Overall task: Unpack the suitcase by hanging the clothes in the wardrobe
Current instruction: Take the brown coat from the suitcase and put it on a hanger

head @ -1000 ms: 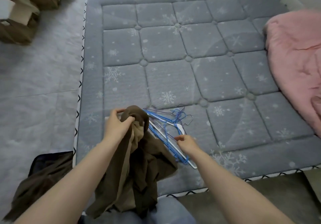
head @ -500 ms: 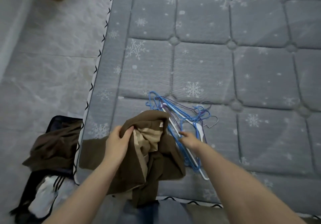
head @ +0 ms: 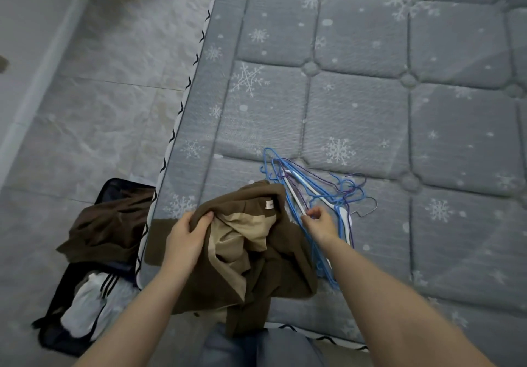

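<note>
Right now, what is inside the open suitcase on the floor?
The suitcase holds a dark brown garment on top and a white garment with black stripes nearer. Anything beneath them is covered.

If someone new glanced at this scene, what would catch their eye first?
Probably the brown jacket bunched at the mattress edge, gripped by the left hand. Beside it, the right hand pinches one of the tangled blue wire hangers. On the floor to the left, an open suitcase holds more clothes.

Brown jacket [head: 273,264], tan lining; blue, purple, white hangers [head: 319,195]; grey mattress [head: 370,96], white snowflakes; grey marbled floor [head: 99,96].
</note>
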`<state>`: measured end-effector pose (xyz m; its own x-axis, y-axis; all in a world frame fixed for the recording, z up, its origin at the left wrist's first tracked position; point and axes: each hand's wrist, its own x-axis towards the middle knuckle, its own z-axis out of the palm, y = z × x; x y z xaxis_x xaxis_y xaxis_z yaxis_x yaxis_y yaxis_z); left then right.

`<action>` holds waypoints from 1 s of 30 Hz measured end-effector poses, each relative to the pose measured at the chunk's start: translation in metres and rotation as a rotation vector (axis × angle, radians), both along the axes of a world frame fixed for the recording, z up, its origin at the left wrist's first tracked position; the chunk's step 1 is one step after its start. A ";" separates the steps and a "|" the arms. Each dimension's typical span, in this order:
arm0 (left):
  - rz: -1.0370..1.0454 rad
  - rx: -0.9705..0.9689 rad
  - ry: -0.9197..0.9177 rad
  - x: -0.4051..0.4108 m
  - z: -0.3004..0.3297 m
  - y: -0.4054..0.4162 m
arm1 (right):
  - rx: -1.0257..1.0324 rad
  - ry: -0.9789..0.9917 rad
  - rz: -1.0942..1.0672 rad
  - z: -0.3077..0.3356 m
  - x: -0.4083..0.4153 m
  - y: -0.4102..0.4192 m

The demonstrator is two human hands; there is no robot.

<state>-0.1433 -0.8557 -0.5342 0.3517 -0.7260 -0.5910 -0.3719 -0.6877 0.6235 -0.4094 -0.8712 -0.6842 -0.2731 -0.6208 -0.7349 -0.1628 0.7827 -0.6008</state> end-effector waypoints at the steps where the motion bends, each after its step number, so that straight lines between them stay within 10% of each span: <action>1: 0.001 0.016 0.015 0.006 0.003 0.000 | -0.048 0.015 -0.008 0.008 0.005 0.002; 10: 0.022 0.115 -0.030 0.034 0.043 -0.004 | -0.368 0.065 -0.070 0.084 0.034 0.025; 30: -0.392 -0.454 -0.321 0.121 0.151 -0.055 | -0.824 0.216 0.275 0.288 0.101 0.016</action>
<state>-0.0227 -0.9108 -0.3836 0.1188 -0.9871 -0.1077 -0.7555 -0.1602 0.6352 -0.3084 -0.8554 -0.3958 -0.1175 -0.9928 0.0236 -0.4560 0.0329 -0.8894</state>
